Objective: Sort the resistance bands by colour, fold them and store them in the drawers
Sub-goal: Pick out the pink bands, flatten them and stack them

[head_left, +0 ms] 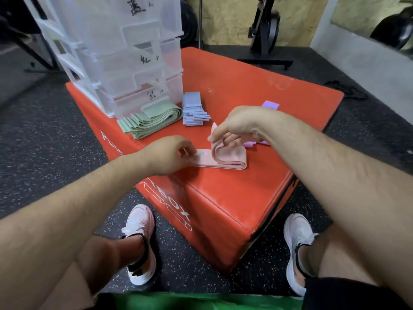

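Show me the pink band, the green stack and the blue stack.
pink band (223, 163), head view, lower flat layers.
green stack (161, 113), head view, top band.
blue stack (191, 101), head view, top band.

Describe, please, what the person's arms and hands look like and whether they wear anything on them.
Both arms are bare to the frame's edge, no sleeves showing. The left hand and right hand wear no gloves; no watch, bracelet or ring is visible.

Side face of the red padded vinyl box (214, 220): we read white block letters "BOX"; the letters before them are covered. On the clear plastic drawer unit (73, 48) we note black handwritten characters: top drawer (156, 16) 蓝, middle drawer (169, 57) 红, bottom drawer (174, 86) too blurred to read.
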A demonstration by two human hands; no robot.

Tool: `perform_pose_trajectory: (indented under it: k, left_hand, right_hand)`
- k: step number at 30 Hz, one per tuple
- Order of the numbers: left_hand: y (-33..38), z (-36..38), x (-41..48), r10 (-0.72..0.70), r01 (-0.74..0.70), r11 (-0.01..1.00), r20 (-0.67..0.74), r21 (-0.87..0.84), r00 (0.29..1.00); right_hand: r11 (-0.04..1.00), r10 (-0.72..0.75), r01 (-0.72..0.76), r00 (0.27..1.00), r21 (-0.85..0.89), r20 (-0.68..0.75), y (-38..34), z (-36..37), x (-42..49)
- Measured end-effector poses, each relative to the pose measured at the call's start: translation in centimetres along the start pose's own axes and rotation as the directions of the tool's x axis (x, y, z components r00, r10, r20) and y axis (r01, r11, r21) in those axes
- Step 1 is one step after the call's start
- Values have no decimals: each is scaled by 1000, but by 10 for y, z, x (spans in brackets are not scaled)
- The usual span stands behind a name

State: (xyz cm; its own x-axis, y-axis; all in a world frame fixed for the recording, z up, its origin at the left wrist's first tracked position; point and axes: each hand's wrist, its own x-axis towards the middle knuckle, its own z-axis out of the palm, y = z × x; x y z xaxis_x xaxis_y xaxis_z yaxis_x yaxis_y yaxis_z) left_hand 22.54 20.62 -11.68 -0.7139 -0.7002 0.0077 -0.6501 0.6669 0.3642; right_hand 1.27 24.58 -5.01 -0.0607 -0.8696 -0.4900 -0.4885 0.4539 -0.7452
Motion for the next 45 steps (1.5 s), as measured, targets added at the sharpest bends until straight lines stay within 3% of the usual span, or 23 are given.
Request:
perform_pose_trajectory:
  k: [7,10,12,16,19,22,26,30,35,36,38,40,45]
  left_hand:
    - [-11,-4,2,-89,87,968,4,-233,996]
    - [-10,-9,1,-77,60,940,-36,-335,996]
    - [-14,-7,1,-46,26,962,-67,-273,997]
    - [-22,3,3,92,-79,991,-127,106,988]
    - [-21,2,8,85,-80,991,-43,102,995]
    - [-19,4,11,65,-61,993,-37,100,997]
    - [-11,5,15,21,-9,987,-68,163,997]
    - [-2,7,23,-34,49,979,-76,200,996]
    - [10,4,34,-133,139,959,-43,247,990]
    - [13,3,35,-138,143,973,-38,180,990]
    - [23,0,38,-130,129,985,0,-115,992]
    - [32,-1,41,-100,121,921,76,-370,992]
    - [37,-9,46,-118,171,893,149,-417,982]
  right_hand:
    - [994,-40,38,999,-104,-24,-12,40,17]
    - [988,-23,31,998,-152,55,-17,49,19]
    - [982,-35,49,996,-180,81,-19,49,20]
    - [967,-77,102,991,-232,113,-14,37,19]
    - [941,-148,164,986,-295,76,-6,25,10]
    - [868,-227,164,970,-468,-81,3,10,-1]
    - [720,-140,-63,962,-691,-234,21,-7,-9]
    - [850,72,-153,982,-505,-175,40,-2,-6]
    - [903,-93,-12,971,-430,-222,49,6,-2]
    - [910,-154,57,967,-411,-205,48,6,-3]
    - [914,-257,174,947,-367,-192,42,5,-10]
    - [903,-342,267,921,-336,-188,37,2,-17]
    - [920,-356,298,906,-255,-228,35,-16,-25]
